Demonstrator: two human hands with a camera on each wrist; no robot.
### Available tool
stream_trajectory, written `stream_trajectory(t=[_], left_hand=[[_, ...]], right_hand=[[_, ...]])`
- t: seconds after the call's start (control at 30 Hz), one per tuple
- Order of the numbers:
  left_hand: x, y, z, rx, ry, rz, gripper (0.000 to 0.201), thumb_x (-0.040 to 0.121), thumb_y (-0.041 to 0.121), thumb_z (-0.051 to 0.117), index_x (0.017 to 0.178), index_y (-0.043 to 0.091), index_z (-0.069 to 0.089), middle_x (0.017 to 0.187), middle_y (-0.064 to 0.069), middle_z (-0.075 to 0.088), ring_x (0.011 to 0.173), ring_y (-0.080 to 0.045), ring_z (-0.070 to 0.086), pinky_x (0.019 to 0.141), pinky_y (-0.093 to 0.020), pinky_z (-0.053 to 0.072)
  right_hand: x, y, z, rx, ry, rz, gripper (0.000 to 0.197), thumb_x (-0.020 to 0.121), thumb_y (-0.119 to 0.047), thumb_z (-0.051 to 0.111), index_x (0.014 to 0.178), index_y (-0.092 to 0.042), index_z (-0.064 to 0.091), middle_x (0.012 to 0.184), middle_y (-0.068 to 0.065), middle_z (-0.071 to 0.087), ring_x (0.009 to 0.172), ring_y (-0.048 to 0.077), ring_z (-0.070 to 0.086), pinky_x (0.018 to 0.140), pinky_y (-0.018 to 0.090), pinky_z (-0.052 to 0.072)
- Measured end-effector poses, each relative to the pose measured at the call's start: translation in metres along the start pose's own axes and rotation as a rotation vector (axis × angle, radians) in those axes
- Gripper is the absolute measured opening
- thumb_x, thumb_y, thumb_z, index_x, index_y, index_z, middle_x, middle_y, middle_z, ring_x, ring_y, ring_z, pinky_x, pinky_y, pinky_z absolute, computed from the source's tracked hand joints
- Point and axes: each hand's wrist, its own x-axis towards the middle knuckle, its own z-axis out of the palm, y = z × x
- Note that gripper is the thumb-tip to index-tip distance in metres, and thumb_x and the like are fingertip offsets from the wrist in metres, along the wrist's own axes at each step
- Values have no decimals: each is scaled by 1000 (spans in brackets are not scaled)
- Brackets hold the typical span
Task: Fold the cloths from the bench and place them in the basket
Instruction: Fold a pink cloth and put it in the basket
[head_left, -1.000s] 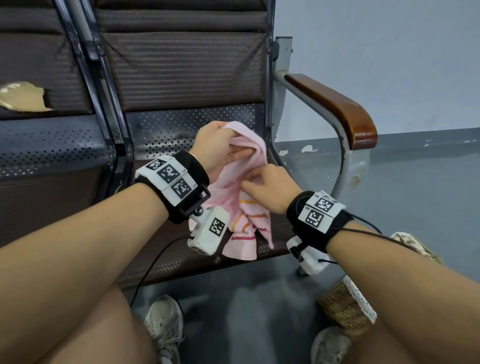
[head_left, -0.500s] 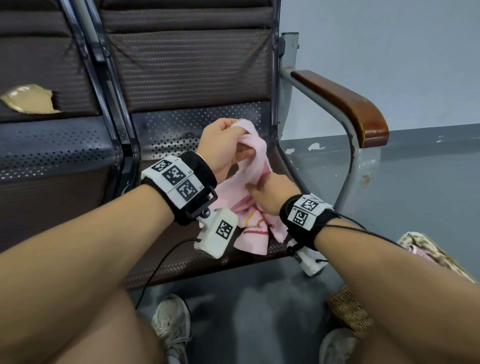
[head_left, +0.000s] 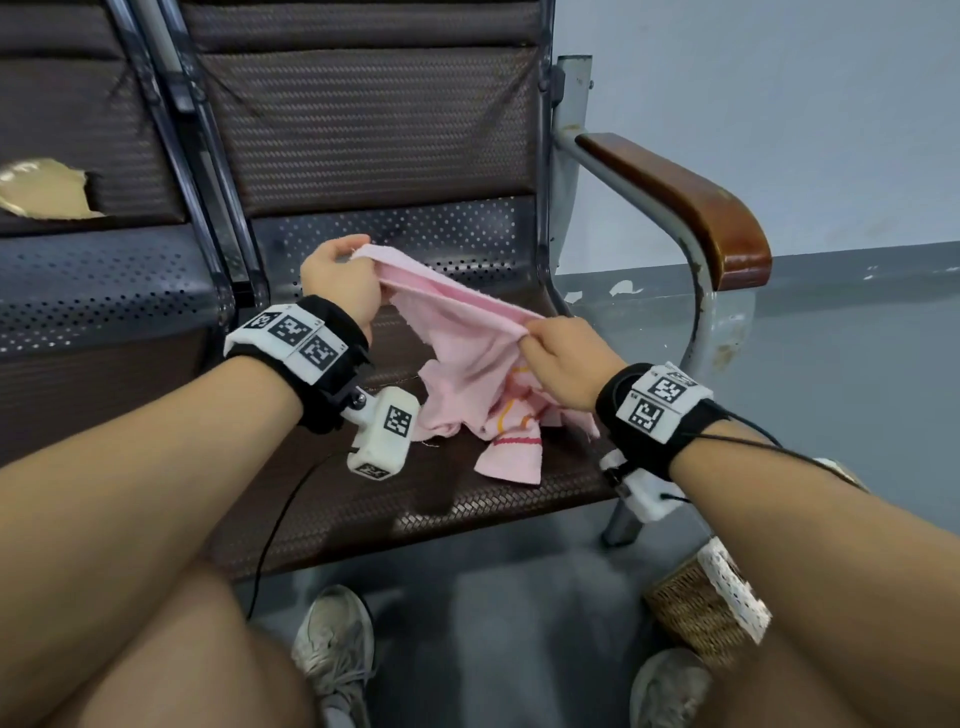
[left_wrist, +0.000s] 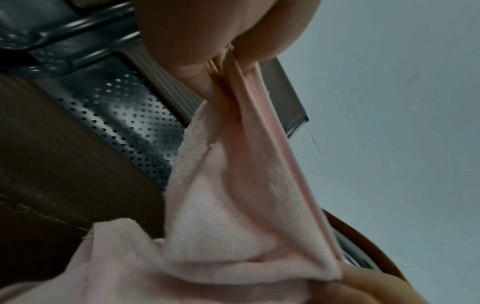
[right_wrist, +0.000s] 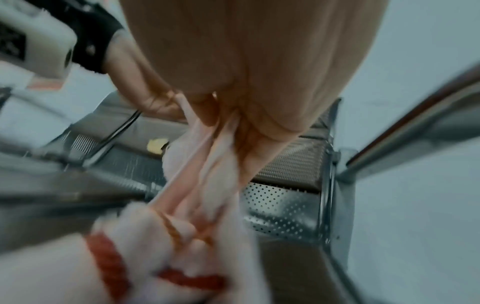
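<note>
A pink cloth (head_left: 467, 353) with red and yellow stripes hangs over the brown woven bench seat (head_left: 363, 509). My left hand (head_left: 340, 280) pinches one end of its top hem, raised toward the backrest. My right hand (head_left: 558, 358) pinches the same hem further right and lower, so the edge stretches taut between them. The left wrist view shows the pink cloth (left_wrist: 233, 205) held between the fingers (left_wrist: 197, 61). Blurred in the right wrist view, the cloth (right_wrist: 213, 174) runs from my fingers (right_wrist: 259, 133) to the other hand. The wicker basket (head_left: 701, 608) stands on the floor at lower right, partly hidden by my right arm.
A wooden armrest (head_left: 685, 202) on a metal frame bounds the seat's right side. A second seat lies to the left, with a torn patch (head_left: 47, 192) on its backrest. My shoes (head_left: 337, 639) stand on the grey floor in front of the bench.
The hands have drawn apart along the cloth's hem: the left stayed high near the backrest, the right moved right. The bunched cloth now stretches between them and hangs more open.
</note>
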Motion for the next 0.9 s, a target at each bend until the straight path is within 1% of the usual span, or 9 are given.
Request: stream_trajectory(t=[0.1,0.17,0.27,0.37,0.53,0.6,0.7,0.8,0.9], left_hand=[[-1,-2,2,-37,-60,-69,23,98,1,45,113,6,63,95,-12,67,68,-16,66,48,-20,52],[-6,-1,6,-23,-130,-83,27,99,1,41,112,4,64,81,-10,64,48,-9,57,41,-18,45],[-11,7,11,-62,-192,-90,31,97,1,36,106,7,65,69,-4,56,39,-5,44,38,-18,36],[-12,14,9,-199,-199,-141,26,96,0,38,91,8,62,62,-3,60,41,-7,51,41,-18,43],[-8,20,0,-350,-139,-192,25,102,5,40,87,7,60,67,-9,67,52,-15,65,50,-22,55],[-6,20,-4,-324,-111,-123,30,99,1,37,89,9,64,81,-13,66,64,-21,66,57,-27,59],[-1,13,-11,-218,-108,-18,35,95,-6,35,97,7,67,89,-11,66,78,-20,67,65,-29,60],[4,4,-17,-73,-127,35,40,95,-8,32,112,4,66,95,-10,68,85,-18,67,65,-26,58],[8,-2,-24,32,-139,83,45,91,-11,33,110,6,71,100,-12,70,87,-21,69,61,-24,57]], right_hand=[[4,-2,-1,491,118,170,33,102,-19,37,74,-15,55,66,-3,50,64,18,48,61,27,39],[7,-6,-1,596,223,225,35,101,-17,35,72,-10,53,65,-2,44,64,15,42,61,31,37],[8,-9,-3,651,371,234,41,100,-21,41,60,-23,32,59,-8,31,59,11,29,55,29,26],[4,0,-4,427,232,103,41,97,-37,57,68,-9,52,60,-2,44,56,14,38,55,32,32],[-7,12,4,-85,-89,-60,16,91,-18,61,105,-16,55,82,-5,58,71,18,50,67,28,36],[-9,16,3,-115,-124,-19,9,95,-23,56,89,-16,56,82,2,60,75,23,52,71,31,40],[-11,21,-2,-168,-158,71,37,99,-37,53,66,-19,51,70,2,53,70,25,51,67,31,36],[-13,25,-8,-150,-146,120,35,100,-40,51,70,-22,56,68,4,53,69,25,53,65,29,34],[-11,29,-16,-126,-139,211,39,96,-42,58,64,-22,57,62,0,52,61,19,50,57,27,33]])
